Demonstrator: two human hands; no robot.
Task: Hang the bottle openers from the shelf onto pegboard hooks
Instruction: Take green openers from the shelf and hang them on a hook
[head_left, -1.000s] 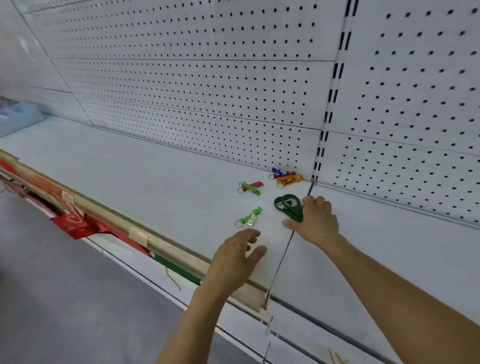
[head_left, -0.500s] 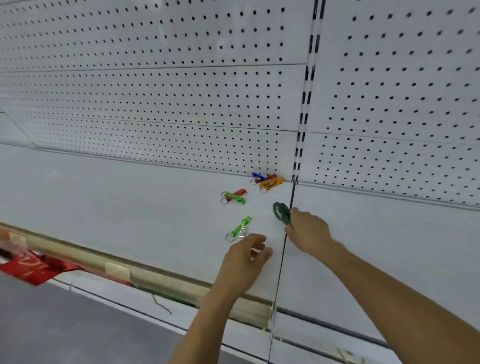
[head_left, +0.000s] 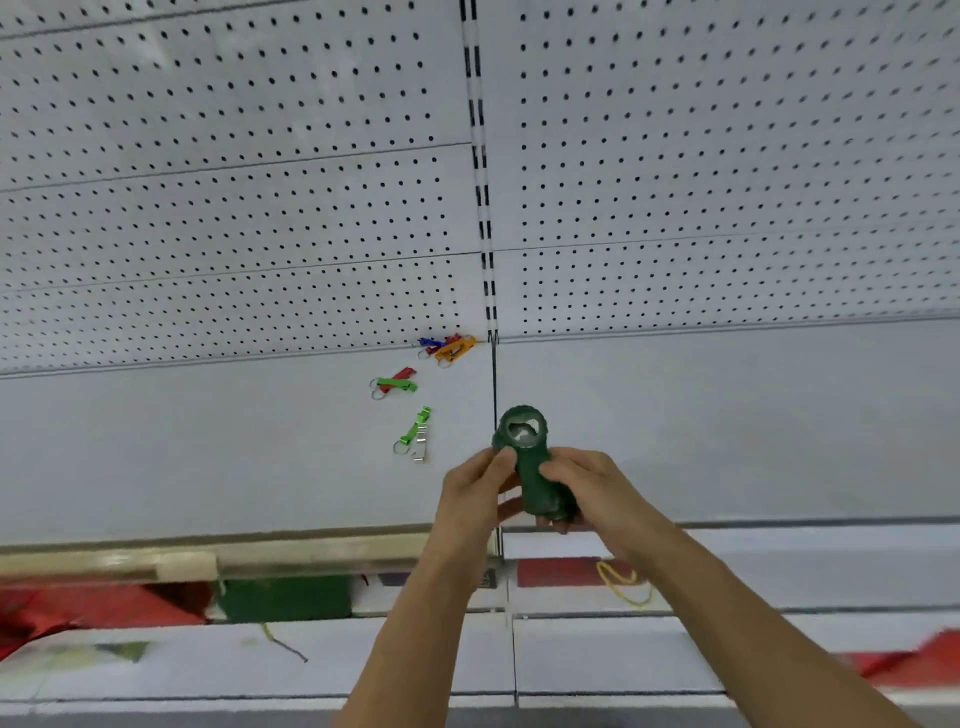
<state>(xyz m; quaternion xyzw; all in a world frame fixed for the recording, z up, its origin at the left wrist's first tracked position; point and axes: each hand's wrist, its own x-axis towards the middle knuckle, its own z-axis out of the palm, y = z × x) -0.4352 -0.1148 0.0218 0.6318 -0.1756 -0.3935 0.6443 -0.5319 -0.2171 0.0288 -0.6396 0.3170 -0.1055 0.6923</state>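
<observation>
A dark green bottle opener with a round metal-lined head is held upright above the white shelf. My right hand grips its handle from the right, and my left hand pinches it from the left. On the shelf lie small keychain openers: a light green one, a green and red pair, and a blue, red and orange cluster against the pegboard. No hooks show on the pegboard.
A black slotted upright splits the pegboard into two panels. The shelf's front edge carries a beige strip with red and green labels below. A yellow rubber band hangs at the edge.
My right hand has lifted the dark green opener off the shelf and toward me. My left hand has come over and taken hold of it too. The camera has turned to face the pegboard.
</observation>
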